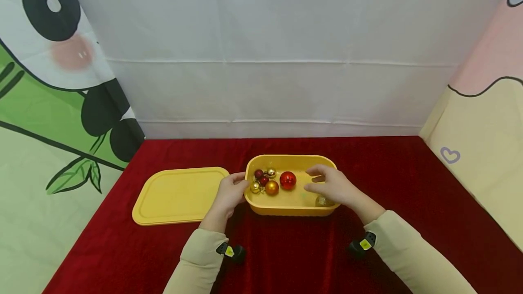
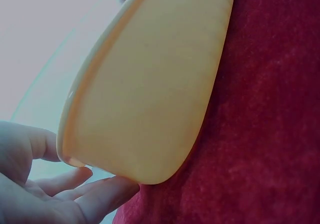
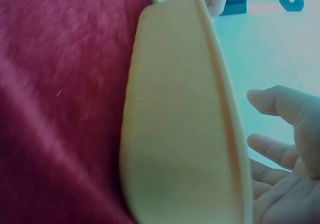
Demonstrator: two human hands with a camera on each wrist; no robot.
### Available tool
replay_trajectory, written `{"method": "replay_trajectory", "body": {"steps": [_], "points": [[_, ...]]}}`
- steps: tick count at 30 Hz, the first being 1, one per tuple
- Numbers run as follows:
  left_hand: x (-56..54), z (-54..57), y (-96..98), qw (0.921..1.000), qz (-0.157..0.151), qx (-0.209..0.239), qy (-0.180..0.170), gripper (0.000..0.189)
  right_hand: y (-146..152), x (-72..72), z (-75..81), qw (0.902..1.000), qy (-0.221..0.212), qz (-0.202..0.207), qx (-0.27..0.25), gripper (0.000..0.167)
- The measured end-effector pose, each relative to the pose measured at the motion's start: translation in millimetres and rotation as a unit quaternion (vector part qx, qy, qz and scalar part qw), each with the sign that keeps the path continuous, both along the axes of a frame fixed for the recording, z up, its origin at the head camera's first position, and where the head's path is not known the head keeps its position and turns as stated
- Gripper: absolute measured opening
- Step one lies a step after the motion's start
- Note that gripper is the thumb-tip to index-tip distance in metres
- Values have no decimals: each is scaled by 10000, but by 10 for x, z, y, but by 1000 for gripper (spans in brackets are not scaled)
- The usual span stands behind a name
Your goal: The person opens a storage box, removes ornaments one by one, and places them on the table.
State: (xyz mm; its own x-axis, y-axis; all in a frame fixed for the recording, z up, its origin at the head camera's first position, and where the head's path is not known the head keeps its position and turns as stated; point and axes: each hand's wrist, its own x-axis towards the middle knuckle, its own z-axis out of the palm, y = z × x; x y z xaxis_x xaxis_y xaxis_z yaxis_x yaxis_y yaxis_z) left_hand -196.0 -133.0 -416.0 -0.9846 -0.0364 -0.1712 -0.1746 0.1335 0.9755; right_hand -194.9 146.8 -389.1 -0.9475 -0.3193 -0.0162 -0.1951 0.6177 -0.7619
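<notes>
A yellow plastic box stands without its lid on red cloth. At its left end my left hand holds the wall, thumb at the rim and fingers against the outside; the left wrist view shows these fingers at the box's corner. My right hand hovers over the box's right side, fingers apart and holding nothing. Inside lie a shiny red ball, an orange ball, small gold balls and small dark red balls. A glittery gold ball sits below my right hand, partly hidden.
A flat yellow lid lies on the red cloth to the left of the box. Behind the table hangs a white sheet. Printed cartoon cloths hang on both sides.
</notes>
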Motion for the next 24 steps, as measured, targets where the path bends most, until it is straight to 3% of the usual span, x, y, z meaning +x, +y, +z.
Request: {"method": "replay_trajectory", "body": {"steps": [10,18,24], "points": [[-5,-22,-1,9999,12,-66,-104,41,54,18,-33,9996,0,120,245,54],[-9,-38,-3,10000,10,-30,-56,42,-67,11,-88,9969,-140,-101,-770,49],[0,-39,-8,10000,-37,-33,-55,42,-96,-9,-140,9965,-209,97,-800,51]]}}
